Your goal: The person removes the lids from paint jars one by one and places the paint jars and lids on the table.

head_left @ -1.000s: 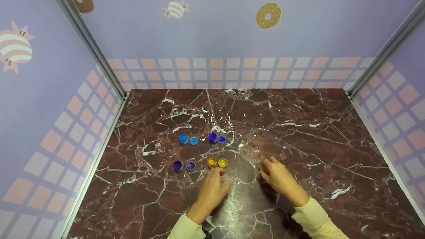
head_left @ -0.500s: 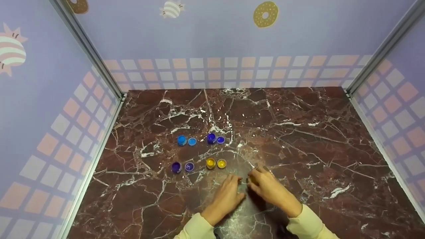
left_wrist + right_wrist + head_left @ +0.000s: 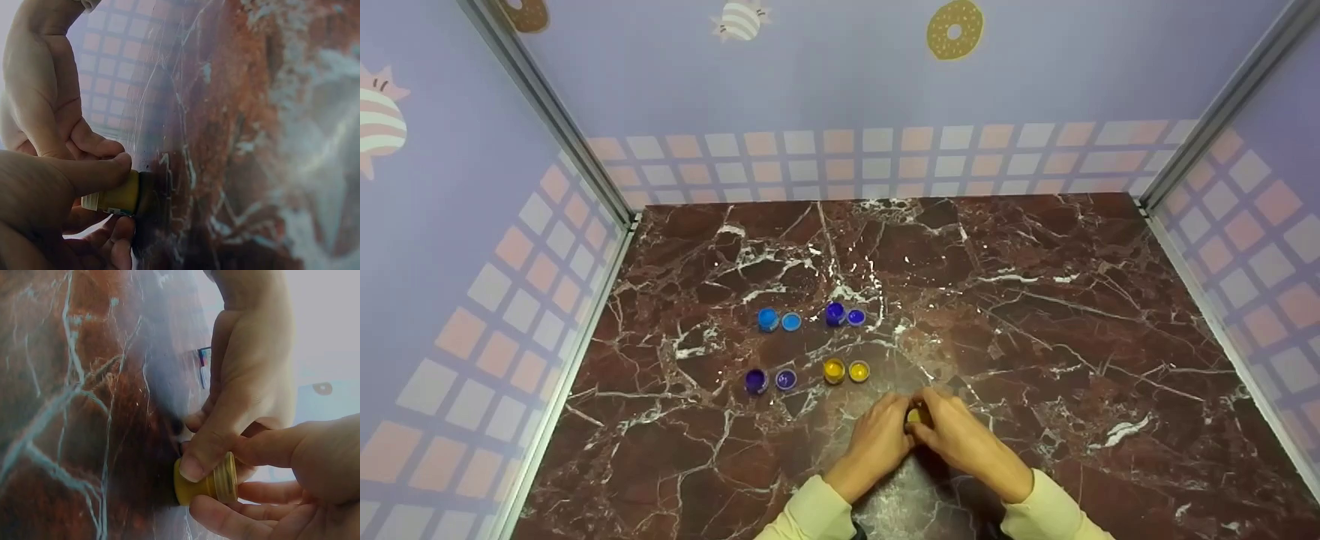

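Both hands meet around a small yellow paint jar that stands upright on the marbled table. My left hand holds the jar body between thumb and fingers. My right hand has its fingers at the translucent lid, which sits on the jar. Just beyond the hands in the head view, an uncovered yellow paint jar stands beside its lid. To its left are an uncovered purple jar and a purple-smeared lid.
Farther back stand an uncovered light-blue jar with its lid and an uncovered dark-blue jar with its lid. Patterned panels enclose the table at the back and both sides.
The right hand has moved left with the yellow jar. The left hand has left the uncovered yellow jar, come right and nearer, and taken hold of the jar the right hand brought.
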### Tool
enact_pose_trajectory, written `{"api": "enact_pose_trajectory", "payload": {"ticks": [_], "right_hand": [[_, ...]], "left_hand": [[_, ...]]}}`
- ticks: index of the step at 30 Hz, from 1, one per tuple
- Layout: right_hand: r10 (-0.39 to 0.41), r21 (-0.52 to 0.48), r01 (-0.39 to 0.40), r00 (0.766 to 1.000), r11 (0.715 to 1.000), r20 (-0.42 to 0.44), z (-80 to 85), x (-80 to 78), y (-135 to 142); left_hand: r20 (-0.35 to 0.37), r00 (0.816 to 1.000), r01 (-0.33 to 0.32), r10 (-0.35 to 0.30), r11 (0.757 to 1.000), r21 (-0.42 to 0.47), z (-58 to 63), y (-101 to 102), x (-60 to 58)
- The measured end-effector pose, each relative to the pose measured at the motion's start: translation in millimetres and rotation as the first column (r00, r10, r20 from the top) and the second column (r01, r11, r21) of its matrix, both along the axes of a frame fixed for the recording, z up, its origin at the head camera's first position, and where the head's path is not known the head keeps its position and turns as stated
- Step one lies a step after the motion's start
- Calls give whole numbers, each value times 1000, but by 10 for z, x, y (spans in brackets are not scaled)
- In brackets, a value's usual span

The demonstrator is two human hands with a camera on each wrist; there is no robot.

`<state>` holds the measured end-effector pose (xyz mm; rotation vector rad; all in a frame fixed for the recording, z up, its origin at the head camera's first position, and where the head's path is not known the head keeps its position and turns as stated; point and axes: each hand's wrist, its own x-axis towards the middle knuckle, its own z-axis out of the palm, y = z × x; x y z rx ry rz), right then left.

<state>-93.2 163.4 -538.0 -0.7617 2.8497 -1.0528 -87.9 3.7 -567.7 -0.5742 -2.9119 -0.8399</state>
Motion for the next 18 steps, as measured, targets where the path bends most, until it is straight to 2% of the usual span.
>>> {"api": "enact_pose_trajectory", "payload": {"ticks": [5, 10, 18], "right_hand": [[-46, 5, 46, 998, 999, -43, -20, 23, -40], [-80, 57, 86, 992, 995, -103, -24, 50, -62], [-57, 126, 80, 982, 989, -180, -25, 51, -70]], "left_hand": [[0, 1000, 22, -22, 998, 57, -26, -20, -9], [-1, 999, 49, -49, 992, 116, -53, -23, -21], [-21, 997, 78, -76, 991, 107, -63, -39, -31]]}}
